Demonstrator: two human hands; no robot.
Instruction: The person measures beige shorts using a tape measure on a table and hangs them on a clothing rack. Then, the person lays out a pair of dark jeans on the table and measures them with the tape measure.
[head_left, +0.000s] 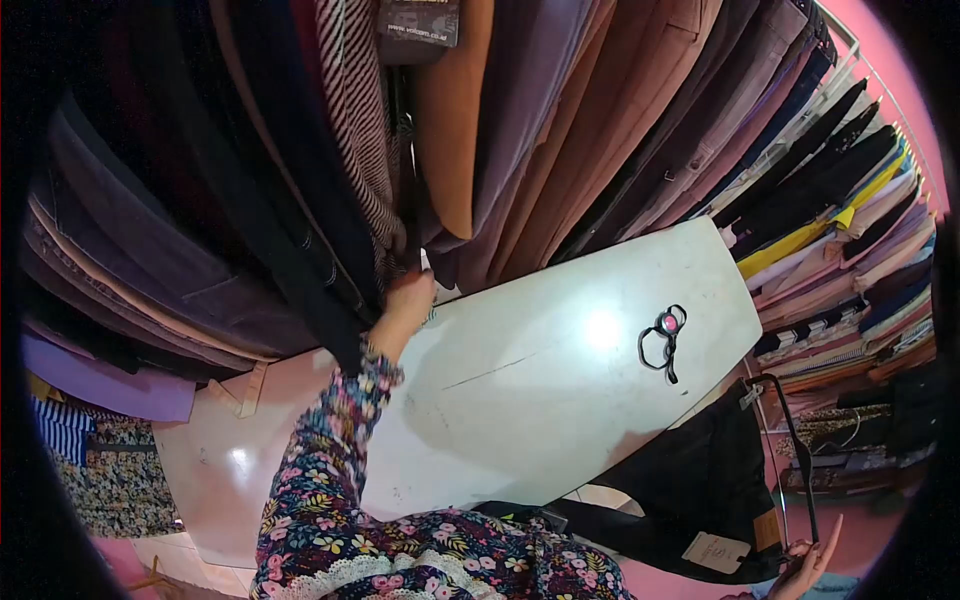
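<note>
My left hand (408,302) reaches in among the hanging clothes at the centre. Its shaded fingers are closed on the lower part of a black-and-white striped garment (352,95); their tips are partly hidden. Just right of that hand hangs a tan garment (455,130), with a dark printed tag (418,22) above it. At the lower right edge my right hand (803,572) holds a black hanger (801,450) by its end, one finger stretched out. Clipped to the hanger are black trousers (690,465), which bear a beige card tag (716,551) and trail toward my body.
A white table (520,400) lies before me, with a black strap-like item with a pink centre (670,323) on it. Brown and mauve trousers (610,130) hang along its far side. More clothes (840,240) fill a rack on the right. Folded patterned cloth (120,480) is at left.
</note>
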